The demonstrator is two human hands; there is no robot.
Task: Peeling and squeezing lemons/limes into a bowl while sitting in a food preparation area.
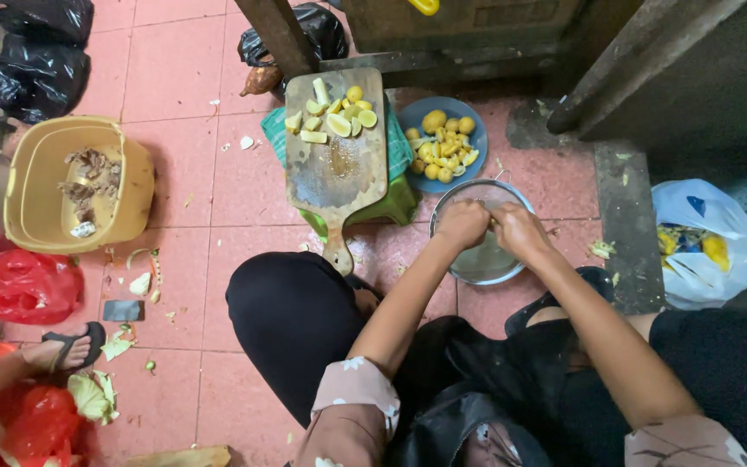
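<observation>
Round metal strainer bowl (486, 259) on the pink tiled floor (183, 156), set between the person's knees; both hands are over its middle. Left hand (462, 223): fingers curled tight into a fist, knuckles up; whatever is squeezed inside is hidden. Right hand (516, 229): likewise closed in a fist, touching the left hand; contents not visible. Just beyond the bowl, round blue plate (414, 116) heaped with yellow lemon halves and wedges (443, 143). Beside the plate, paddle-shaped wooden cutting board (339, 173) resting on a low green plastic stool (399, 203), handle towards the person; cut lemon pieces (332, 114) lie at its far end, wet residue at its centre. Far left, yellow plastic basin (136, 182) holding brown scraps. Red plastic bag (19, 285) near it. Black plastic bags (32, 65) at the upper left corner. White plastic bag (702, 277) with yellow contents at right. Another person's sandalled foot (67, 350) at lower left, with green vegetable trimmings (92, 396) close by.
</observation>
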